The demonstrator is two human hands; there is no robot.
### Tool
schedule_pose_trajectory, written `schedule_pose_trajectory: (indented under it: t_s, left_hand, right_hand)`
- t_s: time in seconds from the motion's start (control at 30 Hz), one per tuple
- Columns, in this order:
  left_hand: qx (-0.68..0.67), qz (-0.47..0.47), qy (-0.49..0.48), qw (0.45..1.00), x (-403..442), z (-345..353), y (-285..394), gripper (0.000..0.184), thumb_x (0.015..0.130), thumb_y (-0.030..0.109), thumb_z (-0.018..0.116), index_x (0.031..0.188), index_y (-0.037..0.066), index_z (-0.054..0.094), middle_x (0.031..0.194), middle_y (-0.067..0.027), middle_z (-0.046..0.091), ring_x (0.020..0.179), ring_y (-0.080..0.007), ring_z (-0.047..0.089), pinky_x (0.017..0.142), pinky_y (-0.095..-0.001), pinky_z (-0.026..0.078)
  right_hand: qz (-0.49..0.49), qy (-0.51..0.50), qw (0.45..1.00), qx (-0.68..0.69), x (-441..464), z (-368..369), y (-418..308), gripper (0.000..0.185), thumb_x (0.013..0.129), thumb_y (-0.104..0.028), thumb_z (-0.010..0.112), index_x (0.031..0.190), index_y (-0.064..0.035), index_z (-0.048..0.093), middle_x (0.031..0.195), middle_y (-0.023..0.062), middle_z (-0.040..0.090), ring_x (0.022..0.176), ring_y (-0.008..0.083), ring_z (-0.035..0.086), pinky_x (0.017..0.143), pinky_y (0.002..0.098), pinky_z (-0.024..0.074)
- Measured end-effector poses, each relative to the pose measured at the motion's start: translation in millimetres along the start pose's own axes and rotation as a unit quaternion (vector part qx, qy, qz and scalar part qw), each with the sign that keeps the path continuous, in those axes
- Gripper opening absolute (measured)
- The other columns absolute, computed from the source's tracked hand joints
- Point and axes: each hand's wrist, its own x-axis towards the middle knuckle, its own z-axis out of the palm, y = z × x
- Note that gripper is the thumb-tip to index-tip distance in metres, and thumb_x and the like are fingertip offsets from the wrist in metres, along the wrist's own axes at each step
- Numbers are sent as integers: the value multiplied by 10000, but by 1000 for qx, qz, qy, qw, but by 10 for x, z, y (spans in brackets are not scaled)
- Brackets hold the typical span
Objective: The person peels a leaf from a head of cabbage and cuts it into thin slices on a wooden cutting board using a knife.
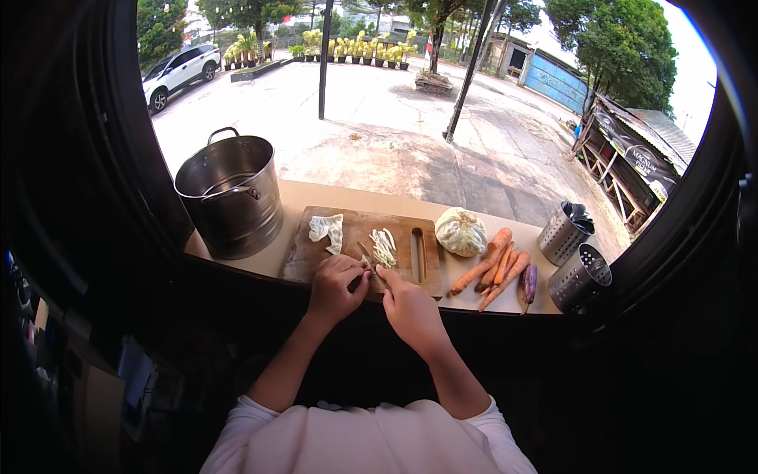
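My right hand (410,310) grips a knife (366,253), its blade pointing up and left over the wooden cutting board (305,265). Close beside the blade, my left hand (338,286) is closed, fingers curled down at the board's near edge. What those fingers hold is mostly hidden; a small pale bit shows near the blade. Just beyond the knife lies a small heap of pale shredded cabbage (384,246). A loose piece of cabbage leaf (327,231) rests on the board's left part, beyond my left hand.
A large steel pot (237,213) stands left of the board. To the right are a cabbage head (461,232), several carrots (493,267), a purple eggplant-like vegetable (529,284), and two perforated metal holders (562,241). The counter's (379,197) far edge borders a paved yard.
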Motion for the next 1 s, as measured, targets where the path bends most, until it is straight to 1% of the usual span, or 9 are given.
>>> schedule_pose_trajectory:
  t_s: [0.07,0.17,0.37,0.53,0.63,0.77,0.87,0.97,1.0]
  left_hand:
    - [0,-3,-1,1000,-7,6,-5,60,817,89,742,855,44,755,898,-80,725,897,-281,690,842,-416,531]
    - [4,-2,-1,1000,-18,17,-21,68,812,93,739,855,41,754,896,-82,723,894,-282,690,838,-419,531]
    - [27,2,8,1000,-11,31,13,62,807,99,730,843,49,742,885,-75,713,891,-275,683,819,-417,524]
    - [40,-11,-1,999,3,40,-10,58,803,98,721,838,54,734,879,-68,707,894,-273,673,813,-419,514]
    - [37,-14,-3,999,4,33,-12,68,809,132,725,818,65,719,862,-52,688,895,-258,662,824,-417,504]
    - [42,-7,12,999,-1,64,-10,62,810,129,726,816,68,717,851,-48,682,885,-253,658,822,-417,501]
    - [48,-8,12,999,8,58,-12,56,809,127,727,809,72,712,844,-44,677,882,-249,656,824,-416,500]
    - [44,-10,5,999,11,48,-15,51,809,116,726,803,68,711,842,-50,681,875,-254,659,819,-413,503]
    - [42,-11,5,999,17,41,-6,48,810,108,724,803,61,714,844,-58,687,873,-260,663,816,-412,504]
  right_hand:
    - [-14,13,1000,-7,42,108,34,393,989,-133,581,1381,-133,607,960,239,715,903,426,695,789,519,547]
    - [-9,11,1000,-10,92,129,-3,400,992,-142,580,1392,-141,598,948,233,716,904,422,695,788,517,549]
    - [0,-19,999,-36,98,53,-26,415,995,-148,578,1410,-150,580,932,231,717,896,423,697,782,529,549]
    - [-3,-34,998,-54,98,9,-14,409,996,-151,573,1404,-130,576,919,240,714,891,428,697,778,535,547]
    - [-7,-44,997,-64,14,-73,-33,408,998,-152,566,1404,-117,572,912,246,712,881,430,696,778,536,547]
    - [-18,-45,996,-72,-69,-128,10,414,999,-150,559,1412,-108,565,911,251,710,879,426,696,779,531,547]
    - [-35,-60,991,-113,-76,-139,28,479,996,-148,563,1470,-93,514,874,177,708,823,365,716,743,482,582]
    - [-17,-49,994,-93,-123,-147,-10,427,1003,-147,553,1429,-110,550,921,228,713,881,415,698,775,521,550]
    - [-15,-55,994,-94,-148,-168,-18,427,1004,-147,553,1429,-110,550,925,225,714,882,411,699,773,519,550]
